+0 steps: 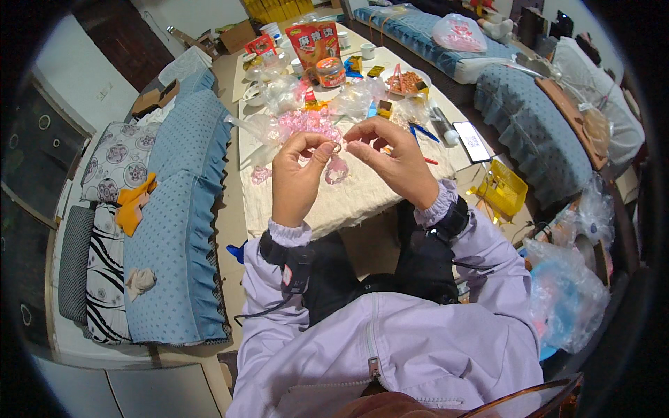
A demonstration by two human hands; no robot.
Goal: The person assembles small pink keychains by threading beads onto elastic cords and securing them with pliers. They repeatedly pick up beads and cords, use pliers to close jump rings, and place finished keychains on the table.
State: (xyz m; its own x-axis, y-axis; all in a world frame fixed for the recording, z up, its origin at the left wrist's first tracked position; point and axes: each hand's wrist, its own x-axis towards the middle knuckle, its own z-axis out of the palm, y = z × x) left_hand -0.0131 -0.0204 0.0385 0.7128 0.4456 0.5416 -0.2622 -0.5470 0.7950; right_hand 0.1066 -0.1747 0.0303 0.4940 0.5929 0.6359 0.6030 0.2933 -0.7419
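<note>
Over the near part of the cloth-covered table (362, 188), my left hand (294, 180) pinches a small metal ring (337, 147) between thumb and forefinger. Below the ring shows a clear pink pendant (336, 171); whether it hangs from it or lies on the cloth is hard to tell. Close by on the right, my right hand (401, 160) has its thumb and forefinger pressed together near the ring, and whatever sits in that pinch is too small to make out. Behind both hands lies a heap of pink pieces (310, 124). More pink bits (260, 175) rest left of my left hand.
Blue-handled pliers (424, 133), a red pen-like stick (431, 161) and a phone (472, 142) lie to the right. Farther back stand a red snack bag (315, 49), a jar (329, 72) and clear plastic bags (355, 97). A yellow basket (503, 189) sits beyond the table's right edge.
</note>
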